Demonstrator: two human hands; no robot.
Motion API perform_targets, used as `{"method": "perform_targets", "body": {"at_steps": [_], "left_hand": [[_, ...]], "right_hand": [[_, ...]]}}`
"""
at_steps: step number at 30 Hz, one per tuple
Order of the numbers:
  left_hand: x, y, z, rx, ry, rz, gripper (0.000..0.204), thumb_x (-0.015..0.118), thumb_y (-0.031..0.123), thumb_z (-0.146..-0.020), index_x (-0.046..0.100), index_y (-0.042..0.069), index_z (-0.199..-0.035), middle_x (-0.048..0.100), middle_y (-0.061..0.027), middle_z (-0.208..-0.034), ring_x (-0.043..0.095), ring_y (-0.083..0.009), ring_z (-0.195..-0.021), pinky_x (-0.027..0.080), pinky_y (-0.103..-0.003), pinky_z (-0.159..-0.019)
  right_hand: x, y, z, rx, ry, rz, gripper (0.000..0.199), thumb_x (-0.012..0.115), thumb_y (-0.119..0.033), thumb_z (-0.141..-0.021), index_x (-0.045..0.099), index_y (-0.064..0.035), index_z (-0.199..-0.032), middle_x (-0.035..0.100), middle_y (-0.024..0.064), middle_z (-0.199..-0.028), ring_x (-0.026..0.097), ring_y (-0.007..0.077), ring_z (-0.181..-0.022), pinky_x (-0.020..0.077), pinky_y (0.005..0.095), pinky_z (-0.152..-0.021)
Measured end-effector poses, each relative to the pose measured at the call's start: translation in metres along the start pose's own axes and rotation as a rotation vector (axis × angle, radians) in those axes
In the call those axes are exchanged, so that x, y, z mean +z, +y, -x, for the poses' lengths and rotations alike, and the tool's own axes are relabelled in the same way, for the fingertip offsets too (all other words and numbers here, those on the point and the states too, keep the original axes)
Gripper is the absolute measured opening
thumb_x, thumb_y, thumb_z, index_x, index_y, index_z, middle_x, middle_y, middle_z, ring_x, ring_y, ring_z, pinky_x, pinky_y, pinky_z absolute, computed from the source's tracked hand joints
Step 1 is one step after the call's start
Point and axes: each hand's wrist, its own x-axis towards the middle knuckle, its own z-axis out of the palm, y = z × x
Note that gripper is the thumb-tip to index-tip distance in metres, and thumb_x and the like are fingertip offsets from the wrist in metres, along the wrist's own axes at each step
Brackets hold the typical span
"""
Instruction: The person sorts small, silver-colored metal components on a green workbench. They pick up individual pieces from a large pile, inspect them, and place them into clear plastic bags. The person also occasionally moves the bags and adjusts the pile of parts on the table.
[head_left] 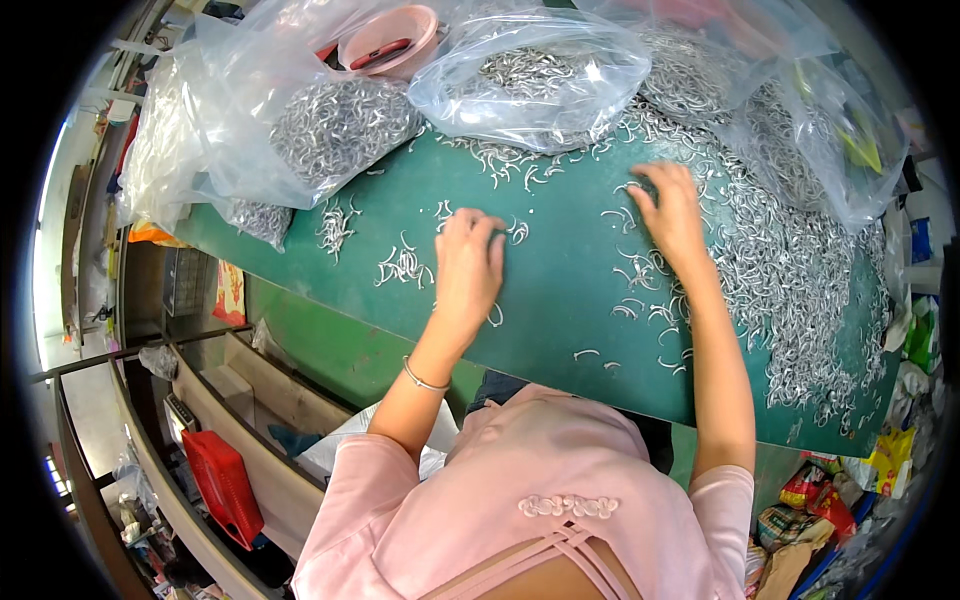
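Observation:
Small curved silver metal pieces lie all over the green tabletop (560,260). My left hand (468,262) is low over the table's middle, palm down, its fingers loosely bent and the thumb apart. A few curved metal pieces (518,231) lie just beside its fingers, and a small cluster (403,265) sits to its left. What is under the palm is hidden. My right hand (670,205) is farther right, at the edge of the big spread of metal pieces (790,290). Its thumb stands apart from the fingers, and no piece shows between them.
Clear plastic bags of the same pieces stand along the far side: a left bag (345,130), a middle bag (530,90) and a right bag (800,140). A pink bowl (415,45) holds a red-handled tool (380,54). A red basket (220,485) is at lower left.

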Motion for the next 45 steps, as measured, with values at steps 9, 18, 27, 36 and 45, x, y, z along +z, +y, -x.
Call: {"method": "perform_targets", "body": {"at_steps": [9,18,27,36,45], "left_hand": [[-0.005,0.014,0.006,-0.043,-0.063,0.038,0.021,0.069,0.002,-0.082,0.064,0.005,-0.102,0.056,-0.0106,-0.101,0.054,-0.0291,-0.099,0.041,-0.038,-0.085],[-0.011,0.009,0.008,-0.029,-0.015,0.064,0.021,0.069,0.005,-0.082,0.064,0.005,-0.103,0.057,-0.0097,-0.103,0.055,-0.0289,-0.096,0.040,-0.040,-0.081],[-0.026,-0.037,0.009,-0.150,0.103,-0.049,0.026,0.068,-0.001,-0.081,0.062,0.001,-0.106,0.061,-0.0132,-0.099,0.059,-0.0289,-0.090,0.047,-0.039,-0.083],[-0.016,-0.044,0.001,-0.129,0.076,-0.006,0.037,0.074,0.003,-0.077,0.061,0.004,-0.112,0.058,-0.0143,-0.103,0.059,-0.0316,-0.093,0.048,-0.040,-0.084],[-0.007,-0.061,-0.012,-0.101,-0.016,-0.042,0.024,0.070,0.003,-0.080,0.062,0.003,-0.102,0.054,-0.0130,-0.105,0.055,-0.0320,-0.099,0.044,-0.042,-0.084]], "right_hand": [[0.003,-0.003,0.005,0.069,0.034,-0.020,0.013,0.073,-0.007,-0.076,0.065,-0.0031,-0.086,0.062,0.0107,-0.092,0.056,0.0306,-0.092,0.0443,0.0413,-0.082],[0.005,-0.004,-0.004,-0.030,-0.031,0.120,0.011,0.071,-0.005,-0.077,0.066,-0.0012,-0.086,0.061,0.0142,-0.086,0.058,0.0332,-0.088,0.0467,0.0426,-0.079],[0.061,-0.121,-0.016,-0.163,-0.199,-0.383,0.009,0.072,-0.007,-0.076,0.066,-0.0019,-0.081,0.062,0.0139,-0.088,0.058,0.0321,-0.092,0.0469,0.0417,-0.082],[0.080,-0.133,-0.014,-0.196,-0.244,-0.416,0.017,0.071,-0.010,-0.077,0.067,-0.0030,-0.092,0.063,0.0126,-0.095,0.057,0.0313,-0.099,0.0452,0.0432,-0.086],[-0.012,0.014,0.003,0.153,-0.013,0.097,0.019,0.074,-0.008,-0.077,0.065,-0.0015,-0.092,0.064,0.0154,-0.093,0.059,0.0339,-0.093,0.0472,0.0425,-0.082]]}}
